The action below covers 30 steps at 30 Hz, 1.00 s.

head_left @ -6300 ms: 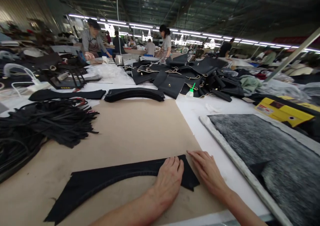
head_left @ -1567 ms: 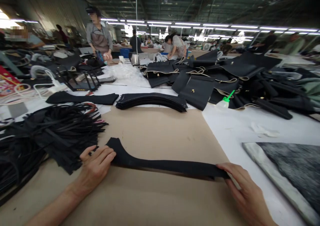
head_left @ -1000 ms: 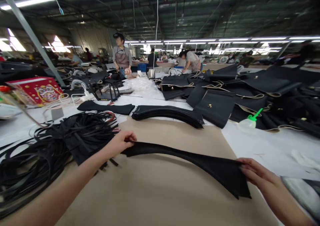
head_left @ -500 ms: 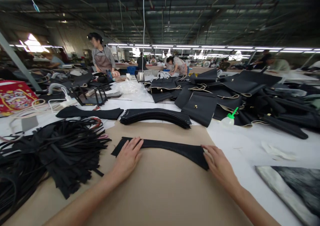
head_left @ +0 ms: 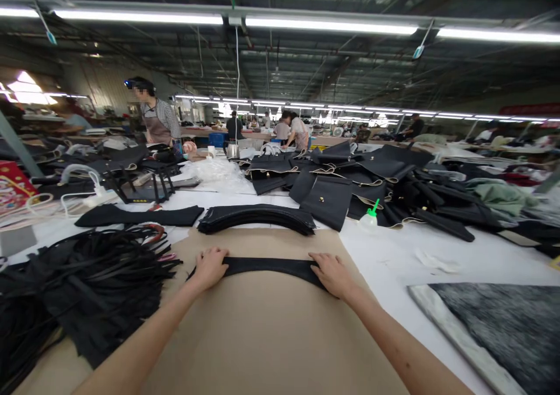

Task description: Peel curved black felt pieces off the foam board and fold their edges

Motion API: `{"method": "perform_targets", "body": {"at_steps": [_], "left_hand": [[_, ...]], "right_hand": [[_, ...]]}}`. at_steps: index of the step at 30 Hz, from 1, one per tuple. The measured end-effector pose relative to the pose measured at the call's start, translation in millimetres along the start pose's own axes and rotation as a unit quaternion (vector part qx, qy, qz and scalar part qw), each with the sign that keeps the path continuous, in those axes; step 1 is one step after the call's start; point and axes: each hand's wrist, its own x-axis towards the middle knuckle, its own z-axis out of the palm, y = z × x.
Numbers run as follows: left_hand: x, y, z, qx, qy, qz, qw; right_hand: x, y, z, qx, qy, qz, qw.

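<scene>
A curved black leather-like strip (head_left: 269, 264) lies on the brown sheet (head_left: 262, 336) in front of me, its ends partly hidden under my hands. My left hand (head_left: 211, 268) rests on the strip's left end, palm down, fingers stretched out over it. On the right end lies my right hand (head_left: 331, 272), fingers spread across the strip. Just beyond is a stack of similar curved black strips (head_left: 256, 217). A single dark strip (head_left: 140, 215) lies to the left of that stack.
A heap of thin black strips (head_left: 96, 278) covers the left side. Black bag pieces (head_left: 324, 199) are piled at the back, near a green-tipped bottle (head_left: 370, 215). A grey-and-black slab (head_left: 494, 325) lies at right. Co-workers (head_left: 155, 115) stand farther off.
My right hand has gone from the strip's edge to lying over its right end. My left hand has shifted toward the left end. The head view has tilted up and turned right.
</scene>
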Motion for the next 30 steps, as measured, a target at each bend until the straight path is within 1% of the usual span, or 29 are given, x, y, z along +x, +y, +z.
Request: {"method": "perform_targets", "body": {"at_steps": [4,6,8,10,13,15,17,19,21,22,24,25,27,28,30], "left_hand": [[14,-3,-16.0,0.012,-0.089,-0.003,0.996],[18,-3,-21.1,0.014,-0.120,0.001,0.993],[19,-4,-23.2,0.010,-0.136,0.010,0.991],[17,-5,-23.4,0.002,-0.139,0.020,0.990],[11,-6,-26.2,-0.015,-0.127,0.037,0.991],[3,-4,-33.5,-0.021,-0.103,0.051,0.993],[-10,0,-45.2,-0.021,-0.055,0.068,0.996],[-32,6,-57.4,-0.015,0.014,0.086,0.996],[-63,11,-63.0,-0.008,0.075,0.104,0.992],[-82,12,-61.5,-0.004,0.096,0.117,0.988],[-122,12,-49.4,0.006,0.131,0.159,0.979],[-142,11,-39.7,0.010,0.142,0.186,0.972],[-180,5,-17.7,0.009,0.153,0.234,0.960],[-197,1,-7.4,0.003,0.152,0.247,0.957],[-224,-7,7.9,-0.011,0.139,0.247,0.959]], "right_hand": [[21,-4,1,0.004,-0.028,0.001,1.000],[28,-3,1,0.008,-0.041,0.004,0.999],[32,-1,0,0.012,-0.051,0.000,0.999],[32,2,1,0.016,-0.056,-0.006,0.998],[28,4,-2,0.020,-0.050,-0.015,0.998],[21,3,-9,0.022,-0.034,-0.035,0.999],[11,0,-21,0.021,-0.009,-0.067,0.997],[-6,-3,-36,0.016,0.029,-0.091,0.995],[-32,-7,-45,0.001,0.096,-0.108,0.989],[-48,-9,-46,-0.011,0.132,-0.119,0.984],[-83,-12,-40,-0.040,0.181,-0.148,0.971],[-102,-13,-33,-0.052,0.185,-0.165,0.967],[-138,-13,-16,-0.060,0.156,-0.190,0.967],[-154,-12,-8,-0.057,0.139,-0.198,0.969],[-180,-7,4,-0.050,0.113,-0.203,0.971]]}}
